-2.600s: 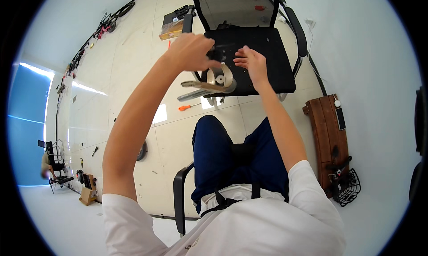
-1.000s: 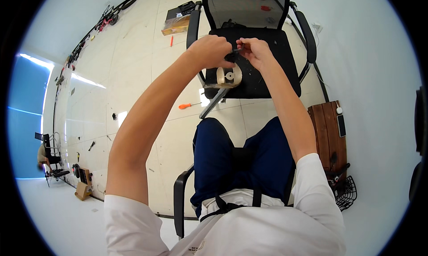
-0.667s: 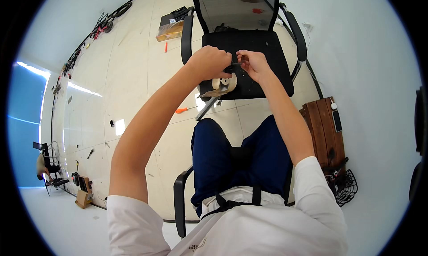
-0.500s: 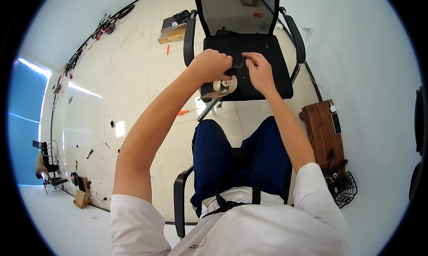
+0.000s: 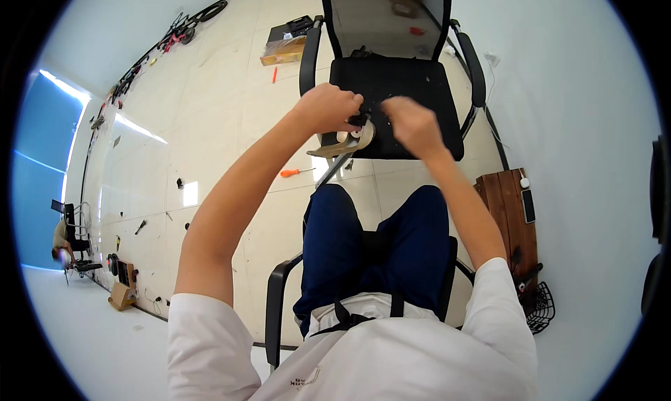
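My left hand (image 5: 330, 107) is closed on a small black part (image 5: 359, 119) above the front of a black chair seat (image 5: 412, 132). Just below that hand, a cream-coloured curved piece (image 5: 366, 137) with round details sticks out past the seat's front edge. Whether it is joined to the black part is hard to make out. To the right, over the seat, my right hand (image 5: 414, 127) is curled and apart from the left one. Motion smears its fingers, so anything in them is hidden.
An orange-handled screwdriver (image 5: 290, 172) lies on the tiled floor. A wooden box (image 5: 502, 198) with a phone (image 5: 528, 206) on it stands at my right, beside a black wire basket (image 5: 541, 310). A cardboard box (image 5: 283, 51) sits far left of the chair. Another person is at the far left.
My right hand has turned and curled further, dropping slightly nearer to me. My left hand keeps its grip on the black part. The whole view has shifted a little.
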`<state>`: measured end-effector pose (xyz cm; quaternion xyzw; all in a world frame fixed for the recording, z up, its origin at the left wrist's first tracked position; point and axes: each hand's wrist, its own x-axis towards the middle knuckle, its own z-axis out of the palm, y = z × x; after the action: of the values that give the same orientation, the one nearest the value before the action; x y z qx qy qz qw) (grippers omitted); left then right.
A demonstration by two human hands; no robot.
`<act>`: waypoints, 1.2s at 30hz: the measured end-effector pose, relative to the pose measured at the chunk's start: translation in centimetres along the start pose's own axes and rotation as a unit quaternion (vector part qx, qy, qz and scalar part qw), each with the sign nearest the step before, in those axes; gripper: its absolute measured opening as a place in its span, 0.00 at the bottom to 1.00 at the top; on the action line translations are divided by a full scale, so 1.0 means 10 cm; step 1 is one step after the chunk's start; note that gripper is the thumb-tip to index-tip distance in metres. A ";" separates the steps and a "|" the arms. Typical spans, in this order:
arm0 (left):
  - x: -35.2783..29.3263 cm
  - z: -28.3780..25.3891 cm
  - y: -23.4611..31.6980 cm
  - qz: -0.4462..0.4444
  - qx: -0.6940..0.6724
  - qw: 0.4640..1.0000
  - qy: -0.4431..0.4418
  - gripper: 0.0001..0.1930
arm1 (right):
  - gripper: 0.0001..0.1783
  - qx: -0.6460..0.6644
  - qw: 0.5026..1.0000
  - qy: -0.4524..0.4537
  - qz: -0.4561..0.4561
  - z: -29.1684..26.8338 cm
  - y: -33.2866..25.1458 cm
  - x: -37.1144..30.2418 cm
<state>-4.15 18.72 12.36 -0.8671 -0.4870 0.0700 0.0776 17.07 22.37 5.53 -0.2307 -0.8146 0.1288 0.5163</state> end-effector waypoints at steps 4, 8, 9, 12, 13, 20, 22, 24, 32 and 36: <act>-0.25 0.08 -0.09 -0.067 -0.027 0.997 -0.010 0.28 | 0.07 -0.027 0.986 -0.053 0.154 -0.18 0.24 -0.17; -0.41 0.11 -0.02 -0.115 -0.057 0.992 -0.005 0.26 | 0.10 0.054 0.890 -0.040 0.451 -0.01 0.77 -0.88; -0.45 0.13 0.01 -0.122 -0.062 0.991 0.002 0.25 | 0.10 0.126 0.810 -0.014 0.573 0.07 0.92 -1.12; -0.20 0.12 0.16 -0.097 -0.075 0.991 0.042 0.25 | 0.10 0.356 0.522 0.314 0.709 0.31 1.88 -2.12; -0.46 0.23 0.19 -0.129 -0.083 0.988 0.030 0.24 | 0.09 0.407 0.491 0.286 0.716 0.58 1.36 -1.98; -0.49 0.16 0.40 -0.161 -0.134 0.978 -0.019 0.24 | 0.44 0.369 0.491 0.171 0.770 1.29 1.43 -1.98; -0.56 0.35 0.47 -0.150 -0.150 0.976 0.058 0.21 | 0.43 0.423 0.552 0.118 0.709 1.27 1.54 -2.11; -0.56 0.41 0.58 -0.130 -0.119 0.974 0.142 0.14 | 0.30 0.444 0.575 0.132 0.674 1.29 1.70 -2.26; -0.94 0.35 0.58 -0.186 -0.076 0.970 0.136 0.23 | 0.44 0.325 0.480 0.171 0.797 1.53 1.63 -2.11; -1.00 0.21 0.48 -0.176 -0.037 0.977 0.116 0.24 | 0.41 0.329 0.482 0.239 0.776 1.59 1.35 -2.09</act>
<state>-5.72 7.81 9.83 -0.7726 -0.6217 -0.0637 0.1119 13.60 23.74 -23.75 -0.6044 -0.0480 0.6754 0.4198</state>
